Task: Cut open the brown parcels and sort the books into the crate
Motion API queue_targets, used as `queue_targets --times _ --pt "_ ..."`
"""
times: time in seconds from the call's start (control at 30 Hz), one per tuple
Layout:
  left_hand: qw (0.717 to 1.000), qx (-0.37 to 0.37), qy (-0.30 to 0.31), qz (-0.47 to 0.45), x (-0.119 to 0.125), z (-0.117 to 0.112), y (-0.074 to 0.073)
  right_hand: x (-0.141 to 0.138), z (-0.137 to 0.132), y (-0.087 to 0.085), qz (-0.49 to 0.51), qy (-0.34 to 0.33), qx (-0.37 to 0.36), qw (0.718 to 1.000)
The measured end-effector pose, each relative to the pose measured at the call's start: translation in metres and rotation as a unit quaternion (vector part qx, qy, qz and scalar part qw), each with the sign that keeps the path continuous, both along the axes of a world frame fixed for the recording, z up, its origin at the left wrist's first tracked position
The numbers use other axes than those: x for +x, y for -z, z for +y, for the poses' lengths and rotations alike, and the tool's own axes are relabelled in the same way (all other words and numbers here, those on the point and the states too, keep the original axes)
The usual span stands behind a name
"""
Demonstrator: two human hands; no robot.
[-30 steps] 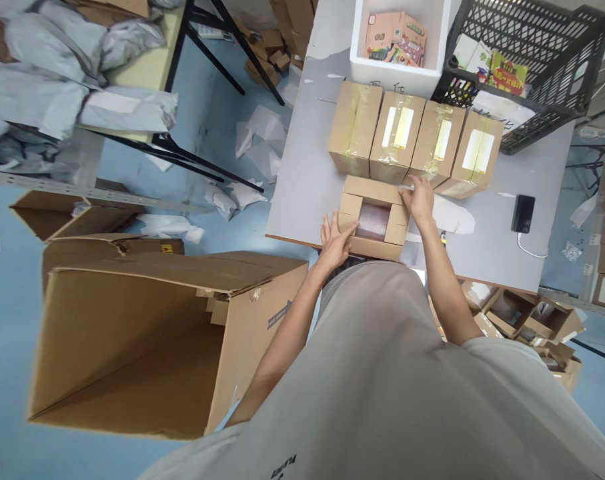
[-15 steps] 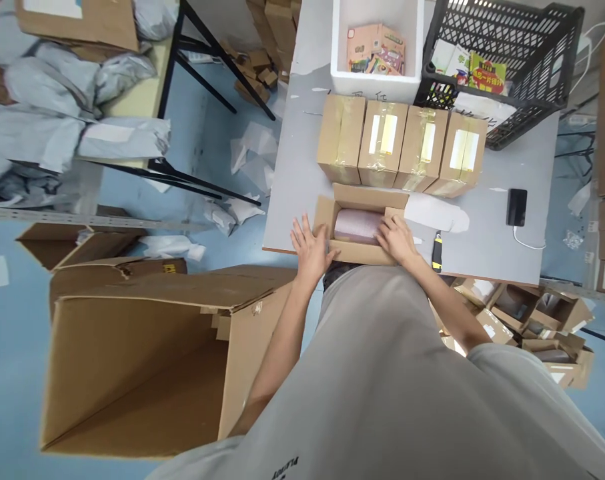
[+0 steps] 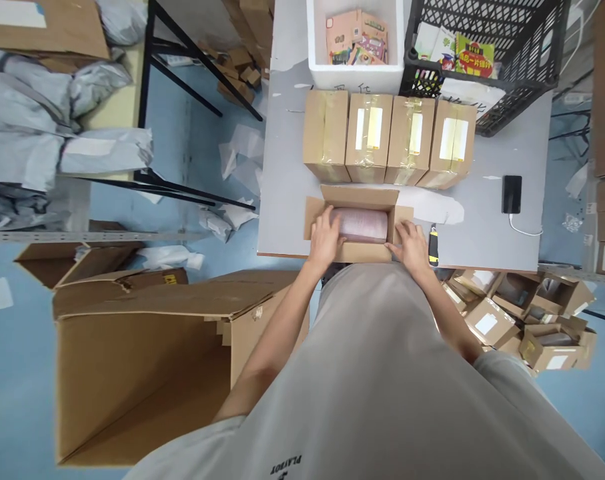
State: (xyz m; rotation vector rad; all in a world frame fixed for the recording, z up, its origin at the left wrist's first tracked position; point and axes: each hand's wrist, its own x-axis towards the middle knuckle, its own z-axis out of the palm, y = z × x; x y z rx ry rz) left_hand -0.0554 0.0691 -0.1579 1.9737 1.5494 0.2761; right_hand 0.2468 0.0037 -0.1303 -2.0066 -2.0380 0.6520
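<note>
An open cardboard box sits at the table's near edge, its flaps spread outward. Inside lies a pinkish roll, seemingly in bubble wrap, on its side. My left hand reaches over the box's left end, fingers and thumb closed about the roll's left end; the fingertips are partly hidden. At the other end, my right hand grips the box's right side, thumb at the front corner and fingers by the right flap. A yellow-and-black utility knife lies just right of that hand.
Several taped cartons stand in a row behind the box. Farther back are a white foam box and a black plastic crate. A phone on a cable lies right. A large open carton stands left below the table.
My left hand has moved from the box's left edge onto the roll's end. My right hand has left the roll and shifted out to the box's right side.
</note>
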Motion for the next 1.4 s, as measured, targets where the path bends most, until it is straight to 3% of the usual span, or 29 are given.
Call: queue_targets --times 0.2,0.33,0.67,0.8,0.9,1.13,1.23,1.33,1.4 --pt "0.973 -0.030 0.218 0.073 0.040 0.042 0.009 -0.005 0.005 -0.002 -0.009 -0.008 -0.004 1.000" --pt "0.960 -0.020 0.261 0.102 0.051 0.050 0.011 -0.006 0.004 0.000 -0.014 -0.003 -0.020 1.000" --pt "0.984 -0.030 0.171 0.048 0.035 0.052 0.000 -0.008 0.007 0.007 0.001 0.006 0.007 1.000" --pt "0.997 -0.012 0.018 -0.075 0.036 0.045 -0.005 -0.007 0.011 0.007 -0.003 0.004 -0.001 1.000" --pt "0.980 -0.005 -0.079 -0.184 0.036 0.041 -0.012 -0.007 0.013 0.004 0.002 0.001 -0.006 1.000" --pt "0.933 -0.090 -0.035 -0.347 0.047 0.019 -0.043 -0.030 0.018 -0.021 0.112 -0.045 0.013 0.993" --pt "0.908 -0.104 -0.051 -0.403 0.055 0.012 -0.062 -0.044 0.021 -0.031 0.185 -0.066 0.007 0.980" --pt "0.892 -0.072 -0.067 -0.441 0.055 0.010 -0.083 -0.052 0.025 -0.042 0.277 -0.024 0.016 0.960" --pt "0.898 -0.052 -0.054 -0.433 0.053 0.009 -0.095 -0.052 0.030 -0.051 0.331 0.028 0.044 0.942"
